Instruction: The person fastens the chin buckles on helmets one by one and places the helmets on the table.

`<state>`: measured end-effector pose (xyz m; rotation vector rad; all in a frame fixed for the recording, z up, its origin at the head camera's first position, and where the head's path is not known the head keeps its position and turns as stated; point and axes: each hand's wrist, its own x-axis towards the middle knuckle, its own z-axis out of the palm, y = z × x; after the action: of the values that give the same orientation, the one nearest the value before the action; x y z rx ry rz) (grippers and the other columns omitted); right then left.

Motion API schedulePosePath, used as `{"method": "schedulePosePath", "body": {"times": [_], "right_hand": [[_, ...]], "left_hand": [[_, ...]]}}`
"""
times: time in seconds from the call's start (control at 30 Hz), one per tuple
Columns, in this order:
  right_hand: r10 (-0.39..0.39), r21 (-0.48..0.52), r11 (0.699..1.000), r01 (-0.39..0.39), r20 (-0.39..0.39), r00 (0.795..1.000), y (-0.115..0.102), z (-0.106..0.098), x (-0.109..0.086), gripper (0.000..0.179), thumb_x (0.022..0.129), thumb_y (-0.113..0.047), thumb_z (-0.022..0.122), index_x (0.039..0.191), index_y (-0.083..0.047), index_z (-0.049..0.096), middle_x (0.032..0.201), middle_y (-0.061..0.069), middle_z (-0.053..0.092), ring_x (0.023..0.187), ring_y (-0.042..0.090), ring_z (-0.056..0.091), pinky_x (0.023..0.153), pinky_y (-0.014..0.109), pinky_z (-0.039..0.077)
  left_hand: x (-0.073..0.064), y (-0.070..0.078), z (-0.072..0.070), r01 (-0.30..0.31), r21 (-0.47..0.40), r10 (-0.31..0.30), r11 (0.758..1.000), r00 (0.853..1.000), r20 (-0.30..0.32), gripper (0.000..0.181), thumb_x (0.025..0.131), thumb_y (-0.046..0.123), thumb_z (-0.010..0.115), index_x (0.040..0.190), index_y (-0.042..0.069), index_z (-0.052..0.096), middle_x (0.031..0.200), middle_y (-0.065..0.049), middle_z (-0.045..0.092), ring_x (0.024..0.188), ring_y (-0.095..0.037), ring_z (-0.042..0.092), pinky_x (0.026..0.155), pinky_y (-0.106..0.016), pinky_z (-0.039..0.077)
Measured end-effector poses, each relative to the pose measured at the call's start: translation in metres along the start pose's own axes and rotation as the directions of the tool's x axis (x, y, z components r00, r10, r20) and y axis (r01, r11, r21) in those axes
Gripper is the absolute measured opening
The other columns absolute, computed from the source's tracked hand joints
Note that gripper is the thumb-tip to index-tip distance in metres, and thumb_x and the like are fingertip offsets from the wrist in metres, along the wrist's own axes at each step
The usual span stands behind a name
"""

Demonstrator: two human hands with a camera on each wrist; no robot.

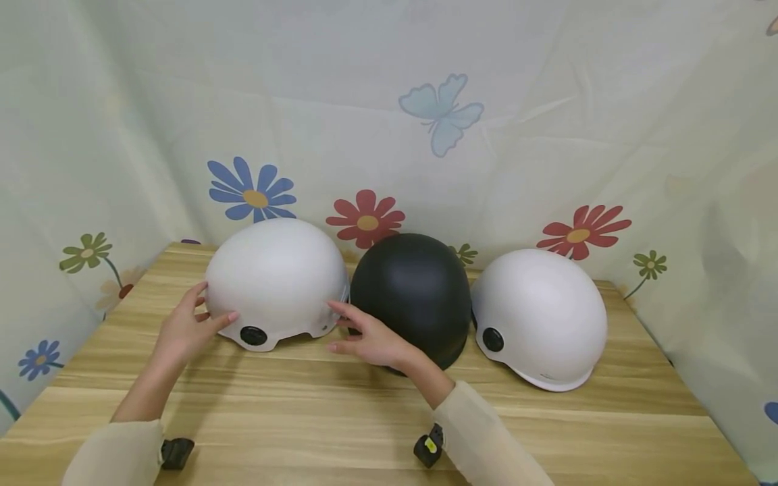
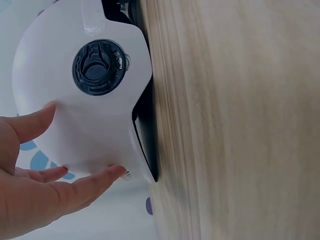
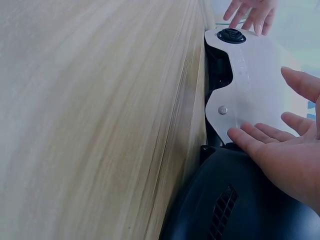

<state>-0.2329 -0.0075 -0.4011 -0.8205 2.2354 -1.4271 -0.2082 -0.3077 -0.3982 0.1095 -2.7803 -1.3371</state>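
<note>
A white helmet [image 1: 276, 270] sits sideways on the wooden table, with a round black vent [image 1: 253, 335] low on its side. My left hand [image 1: 185, 324] is at its left end, fingers spread and fairly straight. In the left wrist view, the thumb and fingertips touch or nearly touch the white shell [image 2: 55, 75]. At the other end, my right hand [image 1: 371, 337] has its fingers extended by the shell, in front of a black helmet [image 1: 413, 290]. In the right wrist view, its fingertips lie close to the white helmet [image 3: 255, 95]; contact is hard to tell.
A second white helmet [image 1: 541, 310] stands to the right of the black one, close against it. The wooden table [image 1: 292, 418] extends toward me. Behind it hangs a pale curtain [image 1: 340, 121] printed with flowers and a butterfly. Small black wrist devices [image 1: 428, 447] are at both cuffs.
</note>
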Motion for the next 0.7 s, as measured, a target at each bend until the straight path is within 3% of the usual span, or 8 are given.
{"method": "schedulePosePath", "body": {"times": [0.2, 0.47, 0.7], "right_hand": [[-0.013, 0.008, 1.000, 0.013, 0.045, 0.999, 0.003, -0.007, -0.007, 0.067, 0.086, -0.007, 0.062, 0.143, -0.010, 0.028, 0.144, 0.011, 0.031, 0.127, 0.031, 0.035, 0.099, 0.044, 0.034], [-0.016, -0.003, 1.000, 0.016, 0.150, 0.988, -0.003, -0.023, -0.028, 0.064, 0.089, -0.009, 0.059, 0.143, -0.010, 0.025, 0.137, 0.019, 0.037, 0.121, 0.031, 0.044, 0.093, 0.027, 0.041], [-0.003, 0.045, 0.999, -0.008, 0.250, 0.968, -0.001, -0.040, -0.049, 0.063, 0.090, -0.009, 0.057, 0.143, -0.008, 0.024, 0.136, 0.022, 0.038, 0.121, 0.032, 0.044, 0.091, 0.025, 0.042]], "left_hand": [[-0.002, -0.004, 0.000, -0.004, -0.009, 0.004, 1.000, 1.000, 0.009, 0.093, 0.086, 0.047, 0.057, 0.144, -0.002, 0.003, 0.138, -0.038, 0.020, 0.117, -0.054, 0.034, 0.087, -0.059, 0.038], [-0.007, -0.006, -0.001, -0.007, -0.013, 0.007, 1.000, 0.999, 0.034, 0.089, 0.088, 0.045, 0.056, 0.145, -0.001, 0.005, 0.138, -0.037, 0.021, 0.118, -0.051, 0.035, 0.088, -0.057, 0.039], [-0.013, -0.005, -0.002, -0.019, -0.008, 0.020, 1.000, 0.999, 0.039, 0.088, 0.088, 0.045, 0.055, 0.145, -0.001, 0.005, 0.136, -0.037, 0.022, 0.118, -0.051, 0.035, 0.087, -0.058, 0.039]]}}
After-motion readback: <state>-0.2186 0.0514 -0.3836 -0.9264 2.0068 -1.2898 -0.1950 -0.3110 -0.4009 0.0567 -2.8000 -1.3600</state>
